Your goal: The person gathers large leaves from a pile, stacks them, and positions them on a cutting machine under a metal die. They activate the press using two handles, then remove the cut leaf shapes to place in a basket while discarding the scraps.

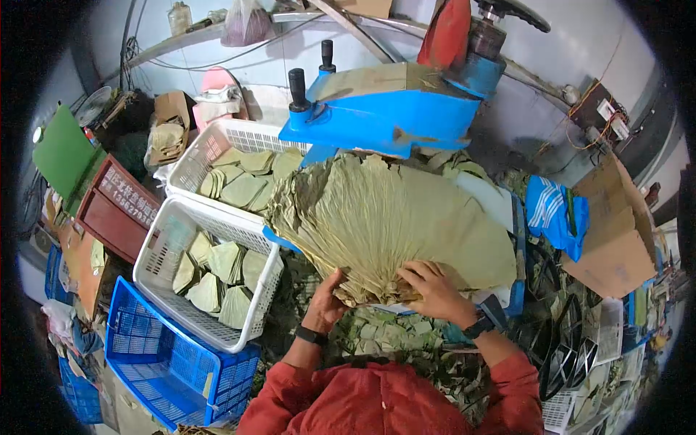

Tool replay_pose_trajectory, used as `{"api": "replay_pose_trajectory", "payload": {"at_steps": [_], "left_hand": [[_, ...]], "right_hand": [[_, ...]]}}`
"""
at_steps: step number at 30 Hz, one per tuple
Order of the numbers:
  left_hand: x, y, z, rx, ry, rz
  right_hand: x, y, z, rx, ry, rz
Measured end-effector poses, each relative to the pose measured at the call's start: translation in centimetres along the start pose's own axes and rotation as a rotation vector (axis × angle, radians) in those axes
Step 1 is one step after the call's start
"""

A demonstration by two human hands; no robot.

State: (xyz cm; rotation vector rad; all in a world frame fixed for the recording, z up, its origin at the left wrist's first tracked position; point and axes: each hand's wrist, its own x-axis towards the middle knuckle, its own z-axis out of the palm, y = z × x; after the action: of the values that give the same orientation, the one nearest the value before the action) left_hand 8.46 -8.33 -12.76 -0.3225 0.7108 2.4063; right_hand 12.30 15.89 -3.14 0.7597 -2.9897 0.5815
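A thick stack of large, pale green dried leaves (391,217) lies fanned out in front of me under the blue machine. Its ribs run together at the gathered near edge. My left hand (328,301) grips that edge from the left, thumb up against the leaves. On the right, my right hand (435,290) bends its fingers over the top of the same edge; its thumb is hidden. Part of a white board (482,196) shows beneath the stack at the right.
The blue machine (384,109) with black upright handles overhangs the stack's far side. Left are two white baskets (246,348) (279,130) holding cut leaf pieces, and a blue crate (156,330). A blue bag (554,214) and cardboard box (609,225) stand right. Leaf scraps (391,333) litter below.
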Motion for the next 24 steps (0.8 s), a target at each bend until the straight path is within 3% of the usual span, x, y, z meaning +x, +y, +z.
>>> {"api": "replay_pose_trajectory", "payload": {"at_steps": [7,12,19,22,24], "left_hand": [[0.5,-0.3,-1.3,-0.018,-0.037,0.020],[1.0,-0.5,-2.4,-0.045,-0.090,-0.025],[0.9,-1.0,-0.6,0.013,-0.083,0.086],[0.7,-1.4,-0.1,-0.036,-0.073,0.119],[0.4,-1.5,0.2,-0.025,-0.072,0.111]], "right_hand": [[1.5,0.4,1.5,0.177,-0.014,-0.061],[1.9,2.1,1.7,0.400,0.029,0.005],[2.7,-0.1,3.9,0.207,0.117,-0.089],[2.4,-1.3,2.5,0.328,0.047,-0.028],[2.2,-1.9,2.5,0.205,0.084,-0.016]]}}
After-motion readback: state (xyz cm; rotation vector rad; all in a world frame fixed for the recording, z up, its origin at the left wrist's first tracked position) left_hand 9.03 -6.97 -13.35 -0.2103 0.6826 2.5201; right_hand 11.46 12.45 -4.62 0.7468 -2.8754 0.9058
